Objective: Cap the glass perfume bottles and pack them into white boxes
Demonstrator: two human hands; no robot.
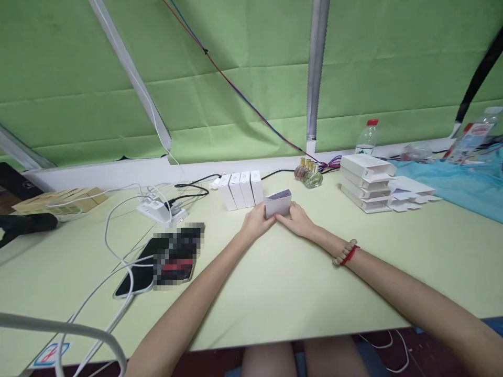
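A small white cardboard box [277, 205] is held upright above the table between both hands, its top showing an opening. My left hand [257, 222] is closed on the box's left side. Closed on the right side is my right hand [299, 220], its thumb reaching to the lower front. Just left of the hands, several closed white boxes [240, 191] stand in a row. Behind and to the right sit several small glass perfume bottles [312, 175] with gold tops. Farther right is a stack of white boxes [365, 183] with open ends and flaps.
Phones [143, 267], partly blurred out, lie on the left among white cables [106, 230] and a power strip [161, 209]. Brown cartons [63, 200] sit far left. A red-capped bottle [366, 139] and blue cloth [451, 183] are at right. A green curtain [236, 84] hangs behind.
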